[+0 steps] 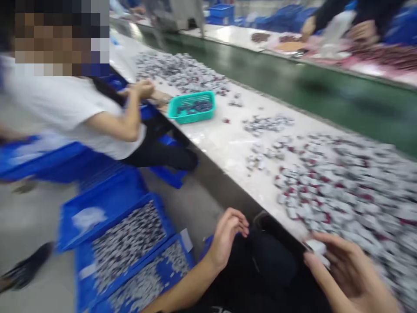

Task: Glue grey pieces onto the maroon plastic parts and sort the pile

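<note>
My right hand [352,274] is at the lower right, its thumb and fingers closed on a small white piece [317,250] beside the table edge. My left hand [228,234] is raised over my lap, fingers curled loosely and apart, with nothing seen in it. A large spread of small white and dark red pieces [352,191] covers the white table [224,148] beyond my right hand. The image is blurred, so the pieces' details cannot be told.
A teal basket [192,116] of dark pieces stands farther up the table. Blue crates [153,204] with pieces lie on the floor at left. A person in a white shirt [65,108] sits at upper left. Beyond the green belt [293,91], another person's hands [363,32] work.
</note>
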Demonstrator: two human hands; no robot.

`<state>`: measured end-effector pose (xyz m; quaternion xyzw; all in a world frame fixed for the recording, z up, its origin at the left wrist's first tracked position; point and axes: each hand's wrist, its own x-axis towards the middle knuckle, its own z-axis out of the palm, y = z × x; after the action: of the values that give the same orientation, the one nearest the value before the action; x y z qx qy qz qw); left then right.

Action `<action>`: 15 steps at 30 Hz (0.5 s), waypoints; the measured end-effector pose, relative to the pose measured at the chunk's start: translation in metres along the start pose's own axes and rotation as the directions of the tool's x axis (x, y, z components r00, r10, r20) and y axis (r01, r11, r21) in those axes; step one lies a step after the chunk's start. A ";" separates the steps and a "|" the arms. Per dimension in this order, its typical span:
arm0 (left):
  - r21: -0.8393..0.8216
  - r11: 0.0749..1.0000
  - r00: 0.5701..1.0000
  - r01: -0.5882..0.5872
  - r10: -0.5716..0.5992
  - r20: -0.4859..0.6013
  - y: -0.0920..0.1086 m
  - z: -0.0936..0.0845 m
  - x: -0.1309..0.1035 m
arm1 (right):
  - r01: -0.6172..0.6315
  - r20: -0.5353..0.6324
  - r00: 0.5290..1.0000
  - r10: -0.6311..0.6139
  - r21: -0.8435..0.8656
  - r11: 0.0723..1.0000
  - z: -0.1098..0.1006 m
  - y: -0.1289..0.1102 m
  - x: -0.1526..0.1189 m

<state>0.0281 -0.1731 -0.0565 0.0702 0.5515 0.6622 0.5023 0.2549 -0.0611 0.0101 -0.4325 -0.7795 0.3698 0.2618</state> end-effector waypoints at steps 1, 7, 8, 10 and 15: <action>0.009 0.998 0.998 -0.056 0.056 0.019 0.002 0.005 -0.001 | -0.011 -0.026 1.000 0.010 -0.040 0.999 -0.011 -0.011 0.006; 0.404 0.647 0.762 -0.647 0.565 0.315 0.033 0.028 0.021 | -0.067 -0.173 0.985 0.008 -0.338 0.939 -0.059 -0.038 0.037; 0.498 0.500 0.696 -0.709 0.609 0.380 0.037 0.033 0.027 | -0.110 -0.197 0.980 0.041 -0.356 0.928 -0.061 -0.036 0.042; 0.623 0.248 0.614 -0.741 0.625 0.482 0.042 0.045 0.041 | -0.212 -0.244 0.961 0.131 -0.345 0.914 -0.061 -0.029 0.050; 0.697 -0.109 0.533 -0.708 0.565 0.630 0.033 0.080 0.072 | -0.288 -0.235 0.948 0.217 -0.334 0.897 -0.048 -0.015 0.079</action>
<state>0.0263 -0.0631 -0.0327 0.6388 0.6788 0.3620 0.0113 0.2441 0.0187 0.0574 -0.6048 -0.7425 0.2065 0.2005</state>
